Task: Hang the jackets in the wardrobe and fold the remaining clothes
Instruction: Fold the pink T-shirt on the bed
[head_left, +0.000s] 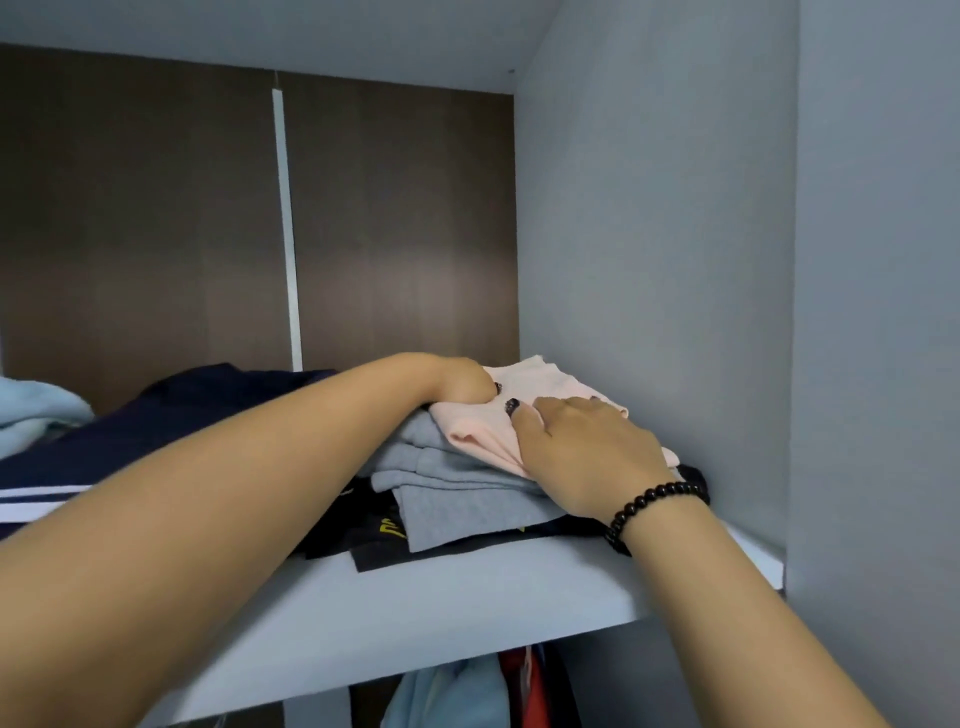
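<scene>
Closest to me, 2 bare forearms reach over the pale grey wardrobe shelf (415, 597) to a stack in its right corner: a folded pale pink knit garment (540, 405) on top of folded grey quilted clothes (457, 483) and a black printed top (363, 530). The right hand (587, 452), a black bead bracelet (649, 506) at its wrist, lies flat with fingers spread on the pink piece; the left hand (462, 382) curls into its far edge, fingers mostly hidden. I'd press evenly and square the edges against the side wall (649, 260) so the pile doesn't slump toward the dark navy jacket (171, 421) beside it.
</scene>
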